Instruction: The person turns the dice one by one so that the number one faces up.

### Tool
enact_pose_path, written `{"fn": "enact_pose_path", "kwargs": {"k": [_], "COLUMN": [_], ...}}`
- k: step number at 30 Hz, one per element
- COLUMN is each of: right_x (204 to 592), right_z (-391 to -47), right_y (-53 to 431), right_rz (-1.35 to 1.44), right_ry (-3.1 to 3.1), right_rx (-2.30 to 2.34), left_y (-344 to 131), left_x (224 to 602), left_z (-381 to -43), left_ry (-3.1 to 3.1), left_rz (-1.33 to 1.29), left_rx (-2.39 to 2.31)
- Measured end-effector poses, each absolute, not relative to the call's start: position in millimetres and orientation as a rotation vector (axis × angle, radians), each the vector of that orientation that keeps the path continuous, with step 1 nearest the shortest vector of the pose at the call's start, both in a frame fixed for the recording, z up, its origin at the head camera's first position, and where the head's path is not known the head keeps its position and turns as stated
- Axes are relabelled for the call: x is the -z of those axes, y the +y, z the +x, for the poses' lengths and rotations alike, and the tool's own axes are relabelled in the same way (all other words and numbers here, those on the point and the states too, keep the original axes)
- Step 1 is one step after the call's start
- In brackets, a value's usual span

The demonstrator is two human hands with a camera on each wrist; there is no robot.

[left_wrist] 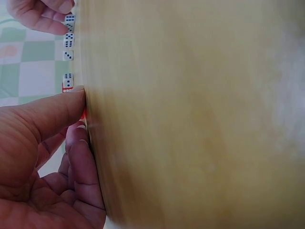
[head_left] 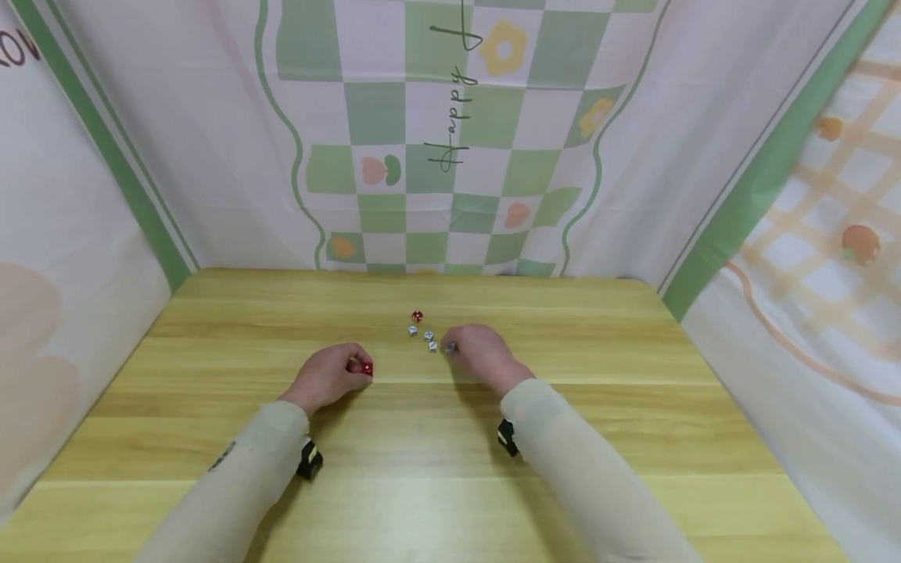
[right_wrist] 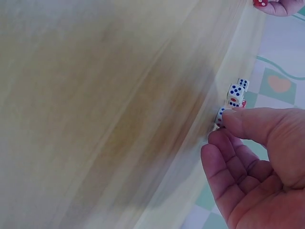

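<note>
My left hand [head_left: 329,378] pinches a red die [head_left: 367,368] between thumb and fingers, low over the wooden table. In the left wrist view only a sliver of that red die [left_wrist: 83,114] shows behind the thumb. To the right, my right hand [head_left: 484,356] pinches a white die [right_wrist: 220,116] at its fingertips; in the head view the die [head_left: 451,348] is partly covered by the fingers. Between the hands lie three white dice [head_left: 428,335] in a loose slanting line. Behind them is another red die [head_left: 417,316], its upper face visible.
The wooden table [head_left: 436,485] reaches back to a hanging cloth [head_left: 383,113] with green checks. More printed cloth [head_left: 838,234] hangs along the right side, and a pale cloth [head_left: 63,258] along the left. Both wrists carry a small black device [head_left: 310,459].
</note>
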State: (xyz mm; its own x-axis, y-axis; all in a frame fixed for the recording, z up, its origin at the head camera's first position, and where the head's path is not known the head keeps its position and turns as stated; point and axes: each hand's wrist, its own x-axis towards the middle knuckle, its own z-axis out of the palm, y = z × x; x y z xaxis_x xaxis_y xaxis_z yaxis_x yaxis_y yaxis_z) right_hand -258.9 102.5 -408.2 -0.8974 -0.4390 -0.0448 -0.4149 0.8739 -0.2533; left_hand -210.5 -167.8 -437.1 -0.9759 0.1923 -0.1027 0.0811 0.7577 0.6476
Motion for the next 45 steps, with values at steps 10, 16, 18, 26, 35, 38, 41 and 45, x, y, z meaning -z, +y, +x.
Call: {"fn": "enact_pose_path", "kwargs": {"k": [10,16,18,26,35,38,41,45], "right_x": [406.4,406.4,406.4,405.6,402.7,404.3,406.6,408.7], "right_z": [-253.4,-251.1,-250.3,-246.2,-237.2,-235.2,-234.4,-233.1], "right_y": [101.8,102.9,103.0,103.0,110.4,113.8,117.0,120.3], "right_rz": [-0.561,-0.558,-0.563,-0.569,-0.665,-0.649,-0.605,-0.543], "right_ry": [2.888,2.875,2.874,2.88,2.853,2.825,2.763,2.648], "right_rx": [0.382,0.4,0.394,0.415,0.627,0.718,0.845,1.042], "left_y": [-166.6,-166.5,-166.5,-168.0,-168.1,-167.4,-166.8,-166.8], "left_x": [434.0,434.3,435.0,436.9,437.3,435.6,434.1,433.0], "left_z": [-206.6,-206.2,-206.5,-208.0,-208.2,-207.4,-206.7,-206.0], "left_ry": [2.774,2.78,2.781,2.775,2.78,2.78,2.782,2.784], "left_rz": [0.187,0.194,0.194,0.187,0.196,0.198,0.2,0.204], "left_rx": [-1.049,-1.042,-1.039,-1.042,-1.041,-1.038,-1.036,-1.034]}}
